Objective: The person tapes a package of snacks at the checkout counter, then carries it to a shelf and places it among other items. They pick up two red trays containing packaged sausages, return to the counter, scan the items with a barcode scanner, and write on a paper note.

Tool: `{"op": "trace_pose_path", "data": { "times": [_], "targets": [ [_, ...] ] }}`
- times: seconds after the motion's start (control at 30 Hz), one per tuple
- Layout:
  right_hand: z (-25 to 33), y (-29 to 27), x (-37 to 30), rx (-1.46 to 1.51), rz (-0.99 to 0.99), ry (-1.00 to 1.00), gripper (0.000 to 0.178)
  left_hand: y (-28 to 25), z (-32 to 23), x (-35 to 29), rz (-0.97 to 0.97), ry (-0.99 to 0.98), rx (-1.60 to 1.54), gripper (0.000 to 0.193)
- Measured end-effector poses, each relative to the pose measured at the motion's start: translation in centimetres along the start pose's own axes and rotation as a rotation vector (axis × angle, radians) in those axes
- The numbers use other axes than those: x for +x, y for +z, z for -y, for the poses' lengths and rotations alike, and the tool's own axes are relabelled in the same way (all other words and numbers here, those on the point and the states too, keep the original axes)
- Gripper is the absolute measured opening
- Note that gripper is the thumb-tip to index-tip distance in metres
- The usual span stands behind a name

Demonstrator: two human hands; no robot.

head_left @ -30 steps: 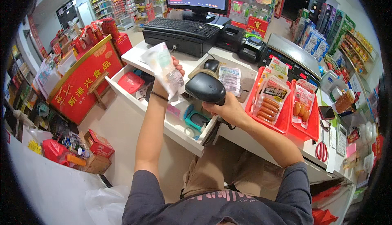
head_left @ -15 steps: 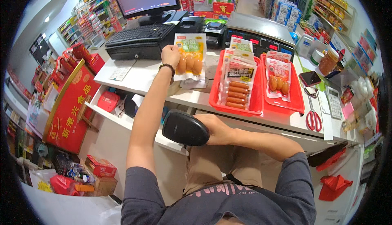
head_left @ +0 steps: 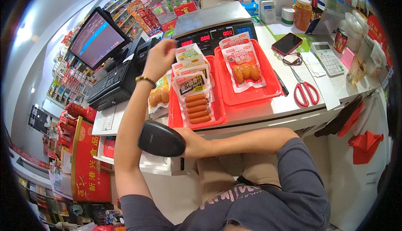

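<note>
Left hand [head_left: 162, 54] raised, arm [head_left: 130, 132] stretched forward; right hand [head_left: 197, 143] clenched low, elbow [head_left: 292, 138] bent

Left hand [head_left: 160, 55] off yellow packet [head_left: 159, 97]; now near scale [head_left: 213, 18]

On the worktop [head_left: 272, 110], a left tray [head_left: 219, 116] and a right tray [head_left: 272, 92] stand side by side, sausage packs [head_left: 197, 101] in both. The scale [head_left: 209, 18] sits behind, the keyboard [head_left: 109, 80] and monitor [head_left: 99, 38] left. Scissors [head_left: 312, 92] lie right of the trays, the phone [head_left: 287, 43] beyond, the calculator [head_left: 327, 60] farther right.
</note>
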State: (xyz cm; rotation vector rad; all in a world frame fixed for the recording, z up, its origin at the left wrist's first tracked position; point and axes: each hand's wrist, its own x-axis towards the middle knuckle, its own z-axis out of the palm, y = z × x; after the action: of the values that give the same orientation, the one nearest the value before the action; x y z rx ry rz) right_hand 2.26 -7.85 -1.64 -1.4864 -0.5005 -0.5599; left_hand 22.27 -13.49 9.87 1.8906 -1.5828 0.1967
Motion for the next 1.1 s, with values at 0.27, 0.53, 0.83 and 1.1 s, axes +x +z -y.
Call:
{"op": "trace_pose_path", "data": {
  "times": [0.27,0.53,0.83,1.1],
  "targets": [
    [0.0,-1.8,-4.5,0.016,-0.071,-0.085,0.065,9.8,-6.3,5.4,0.673,0.259,0.190,0.037],
    [-0.4,-3.1,-6.1,0.077,-0.078,-0.051,0.064,15.5,-3.5,7.5,0.574,0.139,0.379,0.038],
    [-0.3,-3.3,-6.0,0.141,-0.077,0.028,0.057,6.1,-7.2,6.0,0.420,0.050,-0.706,0.010],
    [-0.8,-1.5,-4.2,0.128,-0.072,0.054,0.055,-9.9,0.3,-2.9,-0.048,0.314,-1.540,0.015]
  ]
}}
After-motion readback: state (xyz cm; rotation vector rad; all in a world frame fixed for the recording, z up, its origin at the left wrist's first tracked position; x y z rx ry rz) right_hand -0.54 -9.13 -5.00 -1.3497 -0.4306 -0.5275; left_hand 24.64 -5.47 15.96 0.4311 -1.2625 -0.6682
